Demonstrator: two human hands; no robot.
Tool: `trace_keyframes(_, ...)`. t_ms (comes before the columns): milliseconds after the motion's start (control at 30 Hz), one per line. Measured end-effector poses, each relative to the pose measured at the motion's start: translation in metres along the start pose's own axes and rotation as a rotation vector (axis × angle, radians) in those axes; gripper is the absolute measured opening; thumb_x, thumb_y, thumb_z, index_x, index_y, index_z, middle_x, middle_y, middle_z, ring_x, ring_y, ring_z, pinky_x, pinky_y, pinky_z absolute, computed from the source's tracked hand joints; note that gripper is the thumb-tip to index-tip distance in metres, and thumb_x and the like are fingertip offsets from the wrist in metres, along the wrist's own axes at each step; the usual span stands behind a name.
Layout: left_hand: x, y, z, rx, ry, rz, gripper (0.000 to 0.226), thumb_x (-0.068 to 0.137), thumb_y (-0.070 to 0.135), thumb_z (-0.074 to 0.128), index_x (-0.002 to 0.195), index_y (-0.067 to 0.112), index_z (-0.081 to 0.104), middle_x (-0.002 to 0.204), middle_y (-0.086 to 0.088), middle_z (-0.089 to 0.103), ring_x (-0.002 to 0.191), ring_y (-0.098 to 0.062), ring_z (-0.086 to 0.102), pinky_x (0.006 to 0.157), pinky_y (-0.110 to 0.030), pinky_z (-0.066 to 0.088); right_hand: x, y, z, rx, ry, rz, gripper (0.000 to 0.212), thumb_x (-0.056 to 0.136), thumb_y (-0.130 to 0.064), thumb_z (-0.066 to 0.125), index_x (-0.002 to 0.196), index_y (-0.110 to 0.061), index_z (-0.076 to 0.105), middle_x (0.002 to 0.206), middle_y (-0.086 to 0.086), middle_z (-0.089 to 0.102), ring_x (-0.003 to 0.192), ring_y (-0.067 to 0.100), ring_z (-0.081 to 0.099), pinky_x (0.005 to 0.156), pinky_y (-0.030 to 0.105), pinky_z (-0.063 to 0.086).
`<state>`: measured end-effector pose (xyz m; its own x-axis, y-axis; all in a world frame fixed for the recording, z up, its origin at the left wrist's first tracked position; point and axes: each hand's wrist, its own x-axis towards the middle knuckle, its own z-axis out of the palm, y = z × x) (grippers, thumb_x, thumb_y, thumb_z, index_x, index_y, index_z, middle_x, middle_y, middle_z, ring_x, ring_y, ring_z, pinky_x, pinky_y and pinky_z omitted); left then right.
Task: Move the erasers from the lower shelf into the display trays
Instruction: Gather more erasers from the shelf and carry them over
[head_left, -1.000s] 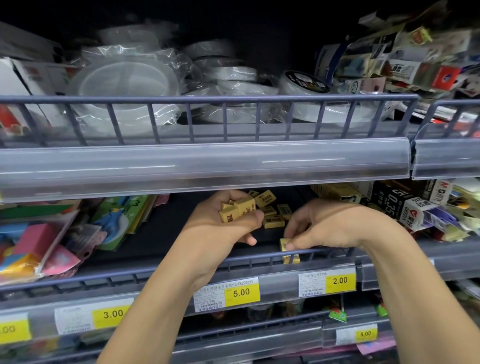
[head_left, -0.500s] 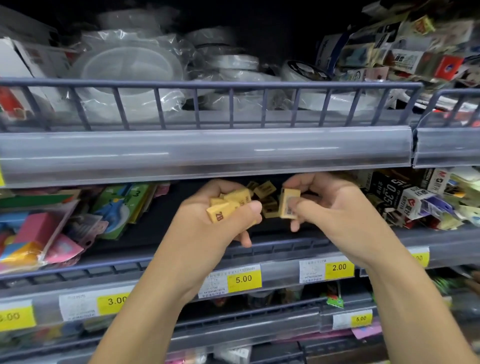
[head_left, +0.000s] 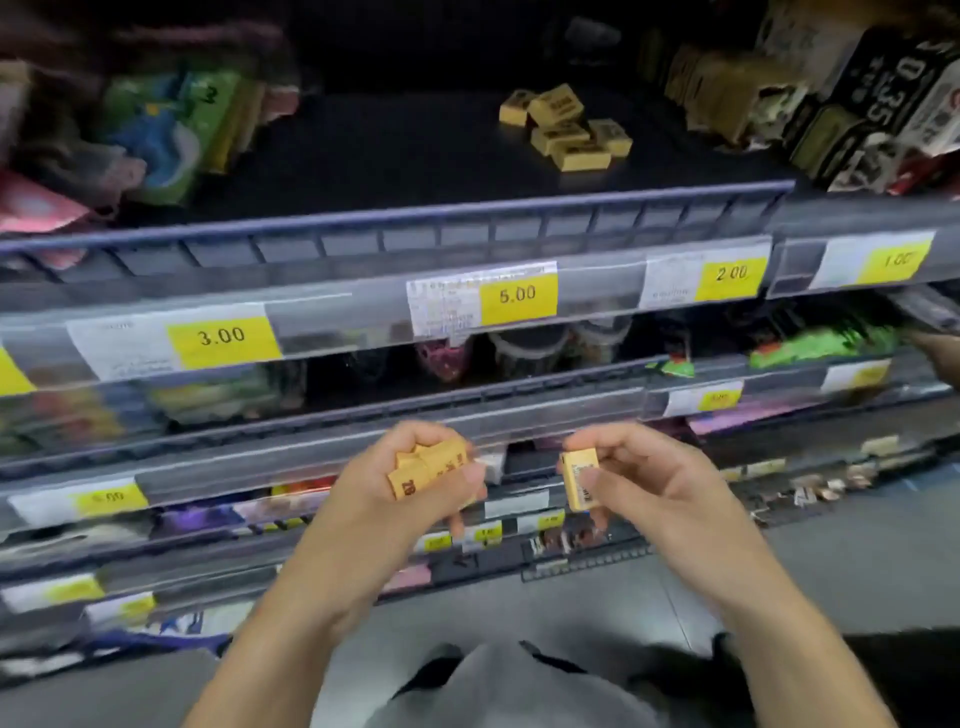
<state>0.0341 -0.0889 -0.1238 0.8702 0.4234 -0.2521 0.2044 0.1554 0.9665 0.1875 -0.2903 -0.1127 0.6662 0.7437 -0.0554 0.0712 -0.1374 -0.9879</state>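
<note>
A small heap of yellow block erasers (head_left: 569, 130) lies on the dark shelf (head_left: 363, 156), behind its wire front rail (head_left: 415, 218). Below and in front, the left hand (head_left: 410, 488) holds several erasers (head_left: 431, 467); the right hand (head_left: 654, 488), beside it, holds one eraser (head_left: 579, 478).

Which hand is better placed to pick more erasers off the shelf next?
Probably the right hand: it pinches one eraser, while the left hand grips a bundle. The loose erasers lie right of centre.
</note>
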Motion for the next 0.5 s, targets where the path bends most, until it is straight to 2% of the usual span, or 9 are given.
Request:
trace_keyframes(67,-0.004,-0.046,0.0,-0.033,0.027,-0.164,0.029,0.078,0.045,0.088,0.097,0.031,0.072,0.094,-0.001,0.079,0.084,-0.019,0.075,0.072,-0.032,0.058,-0.015,0.043,0.008,-0.017,0.01,0.118,0.027,0.094,-0.003,0.064,0.102,-0.027,0.073,0.076,0.01,0.061,0.063,0.022,0.056,0.065,0.035,0.048)
trace_keyframes(133,-0.013,-0.089,0.001,-0.112,0.068,-0.287,0.021,0.08,0.031,0.087,0.093,0.025,0.073,0.093,-0.005,0.078,0.087,-0.018,0.075,0.065,-0.024,0.056,-0.03,0.083,0.015,-0.024,0.02,0.241,0.031,0.093,0.0,0.063,0.098,-0.029,0.073,0.071,0.004,0.061,0.063,0.019,0.054,0.064,0.031,0.046)
trace_keyframes(233,-0.032,-0.142,0.004,-0.166,0.156,-0.416,0.012,0.089,0.007,0.08,0.095,0.012,0.071,0.095,-0.012,0.07,0.078,-0.017,0.069,0.061,-0.022,0.055,-0.051,0.131,0.022,-0.082,0.013,0.407,0.037,0.092,0.0,0.062,0.095,-0.035,0.074,0.07,0.0,0.064,0.058,0.016,0.053,0.065,0.033,0.046)
trace_keyframes(300,-0.049,-0.167,0.003,-0.207,0.205,-0.471,0.011,0.09,-0.001,0.075,0.095,0.008,0.07,0.088,-0.01,0.07,0.076,-0.018,0.07,0.059,-0.023,0.056,-0.062,0.153,0.024,-0.144,-0.015,0.475,0.036,0.092,-0.003,0.063,0.094,-0.038,0.073,0.071,-0.004,0.067,0.056,0.012,0.055,0.063,0.029,0.048)
trace_keyframes(400,-0.074,-0.192,0.006,-0.239,0.259,-0.519,0.012,0.09,0.003,0.076,0.099,0.008,0.07,0.083,-0.008,0.074,0.082,-0.021,0.074,0.061,-0.025,0.057,-0.074,0.171,0.023,-0.195,-0.082,0.532,0.029,0.092,-0.008,0.063,0.094,-0.036,0.072,0.073,-0.004,0.07,0.056,0.009,0.056,0.059,0.022,0.049)
trace_keyframes(500,-0.096,-0.202,0.014,-0.253,0.328,-0.543,0.019,0.088,0.012,0.081,0.103,0.007,0.069,0.087,-0.01,0.075,0.085,-0.02,0.075,0.064,-0.024,0.057,-0.08,0.18,0.022,-0.228,-0.135,0.565,0.022,0.092,-0.008,0.063,0.095,-0.028,0.072,0.077,-0.002,0.071,0.057,0.009,0.057,0.06,0.023,0.05)
